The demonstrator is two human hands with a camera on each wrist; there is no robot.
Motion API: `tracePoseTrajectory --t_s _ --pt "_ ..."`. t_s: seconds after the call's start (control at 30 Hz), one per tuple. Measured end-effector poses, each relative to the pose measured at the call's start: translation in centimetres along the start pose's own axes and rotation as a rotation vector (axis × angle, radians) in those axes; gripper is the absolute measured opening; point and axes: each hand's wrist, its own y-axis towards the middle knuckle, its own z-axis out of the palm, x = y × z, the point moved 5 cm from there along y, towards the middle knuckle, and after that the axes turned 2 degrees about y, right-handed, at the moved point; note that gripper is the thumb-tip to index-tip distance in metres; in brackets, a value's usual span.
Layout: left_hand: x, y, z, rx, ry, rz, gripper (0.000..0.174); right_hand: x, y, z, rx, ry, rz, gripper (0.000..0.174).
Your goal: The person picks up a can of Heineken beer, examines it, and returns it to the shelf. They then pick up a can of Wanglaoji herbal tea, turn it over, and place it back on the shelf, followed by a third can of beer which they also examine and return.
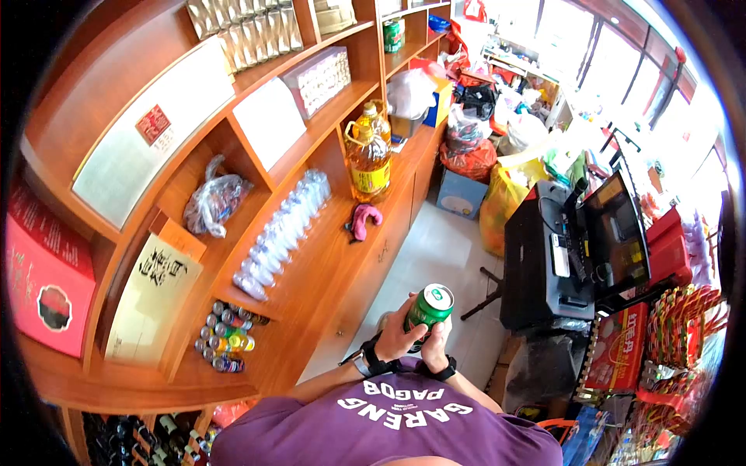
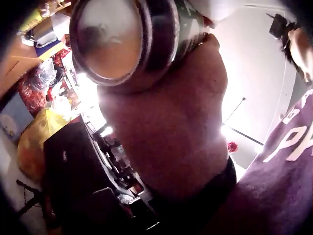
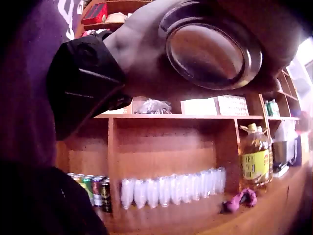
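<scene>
A green drinks can [image 1: 430,307] is held between both hands in front of the purple shirt, its silver top with the pull tab facing up toward the head camera. My left hand [image 1: 399,335] curls its fingers round the can's left side. On the other side, my right hand [image 1: 435,348] grips it low down. The left wrist view looks up at the can's rounded silver base [image 2: 110,39] with the right hand [image 2: 166,132] behind it. In the right wrist view the same base shows close up beside the left hand [image 3: 139,54], which wears a black wrist camera.
Wooden shelves [image 1: 311,311] on the left hold small cans [image 1: 227,342], a row of clear plastic-wrapped items [image 1: 284,233], a pink-and-black item [image 1: 364,221] and oil jugs [image 1: 369,159]. A black desk unit [image 1: 536,264] with a monitor [image 1: 619,225] stands right, bags [image 1: 497,213] beyond.
</scene>
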Motion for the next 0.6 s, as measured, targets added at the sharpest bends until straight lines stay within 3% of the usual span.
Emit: tracePoseTrajectory --t_s 0.13,0.27,0.37,0.43,0.6 --pt "1.4 4.5 -1.8 -0.003 -0.031 0.033 0.067 -3.1 3.6 -1.0 -0.078 -0.116 -0.016 0.081" --pt "3.3 7.1 -3.9 -0.090 0.012 0.028 0.062 -4.7 7.8 0.3 0.024 -0.143 0.005 0.080" --pt "2.7 9.6 -5.6 -0.175 0.007 0.099 0.060 -4.7 10.8 2.0 0.060 -0.175 -0.065 0.066" --pt "3.4 10.8 -6.4 -0.176 -0.030 -0.007 0.059 -6.2 12.1 1.5 0.066 -0.160 -0.028 0.068" --pt "5.4 13.5 -7.7 -0.185 -0.024 0.016 0.052 -7.5 14.8 2.3 0.035 -0.149 -0.001 0.063"
